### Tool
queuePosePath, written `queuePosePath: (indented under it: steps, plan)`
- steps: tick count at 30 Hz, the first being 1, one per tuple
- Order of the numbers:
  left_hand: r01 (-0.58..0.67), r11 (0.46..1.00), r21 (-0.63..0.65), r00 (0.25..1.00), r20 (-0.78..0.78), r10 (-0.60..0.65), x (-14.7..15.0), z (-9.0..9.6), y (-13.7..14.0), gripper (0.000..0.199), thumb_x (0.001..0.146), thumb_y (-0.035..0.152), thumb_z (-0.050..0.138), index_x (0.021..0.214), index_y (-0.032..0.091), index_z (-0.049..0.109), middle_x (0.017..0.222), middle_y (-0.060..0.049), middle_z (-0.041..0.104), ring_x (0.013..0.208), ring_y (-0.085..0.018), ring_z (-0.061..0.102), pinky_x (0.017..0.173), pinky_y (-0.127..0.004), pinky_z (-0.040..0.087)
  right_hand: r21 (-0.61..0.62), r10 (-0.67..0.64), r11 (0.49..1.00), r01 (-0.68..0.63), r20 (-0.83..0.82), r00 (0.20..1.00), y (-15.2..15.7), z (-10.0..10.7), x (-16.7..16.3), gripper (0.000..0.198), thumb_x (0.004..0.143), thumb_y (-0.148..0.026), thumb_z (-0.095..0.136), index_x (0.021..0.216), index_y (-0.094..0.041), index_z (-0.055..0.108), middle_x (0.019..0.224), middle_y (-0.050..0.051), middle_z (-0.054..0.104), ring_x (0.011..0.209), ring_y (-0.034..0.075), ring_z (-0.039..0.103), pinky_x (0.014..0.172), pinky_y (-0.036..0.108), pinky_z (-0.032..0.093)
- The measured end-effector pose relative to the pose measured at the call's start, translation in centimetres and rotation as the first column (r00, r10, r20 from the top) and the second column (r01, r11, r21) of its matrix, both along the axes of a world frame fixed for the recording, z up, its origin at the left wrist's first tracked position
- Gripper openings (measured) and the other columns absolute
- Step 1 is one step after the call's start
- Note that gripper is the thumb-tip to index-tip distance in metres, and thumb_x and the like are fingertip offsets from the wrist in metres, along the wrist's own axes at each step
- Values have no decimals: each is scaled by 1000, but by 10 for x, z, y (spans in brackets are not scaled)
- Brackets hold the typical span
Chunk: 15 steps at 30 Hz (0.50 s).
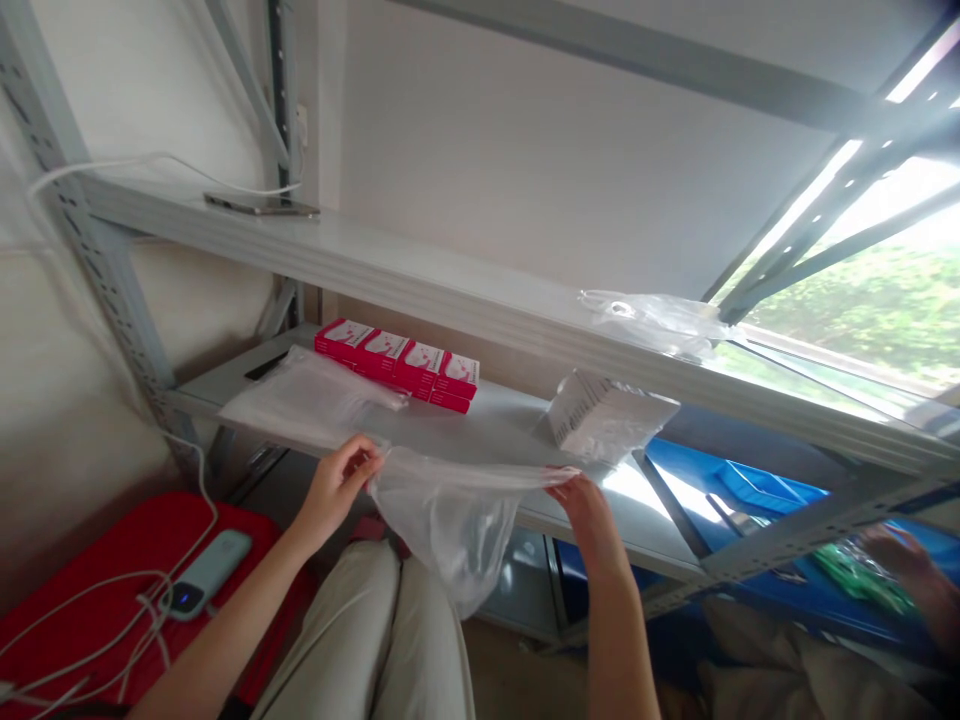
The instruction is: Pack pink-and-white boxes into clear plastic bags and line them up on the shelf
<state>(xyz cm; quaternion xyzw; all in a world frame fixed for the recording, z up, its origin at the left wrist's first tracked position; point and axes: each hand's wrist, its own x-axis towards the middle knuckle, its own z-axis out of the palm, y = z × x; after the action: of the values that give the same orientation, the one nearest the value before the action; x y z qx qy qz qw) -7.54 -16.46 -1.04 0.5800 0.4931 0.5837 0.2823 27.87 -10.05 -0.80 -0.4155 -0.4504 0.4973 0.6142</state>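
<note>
A clear plastic bag (450, 530) hangs between my two hands, its top edge stretched sideways above my lap. My left hand (346, 475) pinches one end of that edge, fingers closed. At the other end, my right hand (577, 500) grips the bag with its fingers closed. Behind them, on the lower shelf (502, 430), stands a row of red and white small boxes (397, 362). A flat pile of clear plastic bags (307, 395) lies left of the boxes, near my left hand. Farther right rests a crumpled silvery-white packet (600, 415) with print on one side.
The upper shelf (420, 265) bears a phone (262, 205) and crumpled clear plastic (652, 315). On the left, a white power bank (210, 575) and cables lie on a red surface (142, 530). At right, another person's hand (896, 550) is beside blue bins (765, 490); metal posts separate us.
</note>
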Motion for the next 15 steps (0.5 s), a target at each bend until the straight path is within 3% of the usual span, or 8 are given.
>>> queuePosePath:
  steps: [5,8,10,12,15]
  plan:
    - [-70,997,-15,996,51,70,20,-10,10,26,87,44,52,80,19,50,49,8,48,42,-9,46,43,-18,35,-96,-7,995,15,83,997,15,0,6,25,68,-44,72,75,-20,71,86,8,73,68,17,65,54,25,47]
    - [-21,999,-40,987,161,27,31,-20,24,28,85,48,53,82,20,48,42,11,38,32,-8,35,34,-17,28,-162,-32,986,35,17,999,32,0,9,25,65,-43,73,75,-21,69,84,4,73,56,13,60,46,22,42]
    - [23,998,-51,974,226,-10,40,-26,37,31,82,50,56,82,21,47,42,12,38,31,-8,34,32,-17,28,-175,29,984,-41,-67,997,41,-2,9,30,67,-47,69,86,-24,69,96,3,72,65,15,64,55,25,49]
    - [48,996,-74,953,301,-23,51,-30,54,34,79,52,59,82,21,47,41,12,38,31,-7,35,32,-17,29,-177,123,974,-143,-119,985,43,-10,5,41,73,-56,61,102,-28,66,118,3,66,91,20,66,75,34,53]
    - [72,987,-147,898,439,0,69,-36,83,38,73,55,62,79,20,46,41,12,39,31,-7,36,32,-17,28,-202,119,972,-120,-15,993,34,-32,-8,54,75,-65,54,117,-31,61,135,5,55,119,26,55,94,45,45]
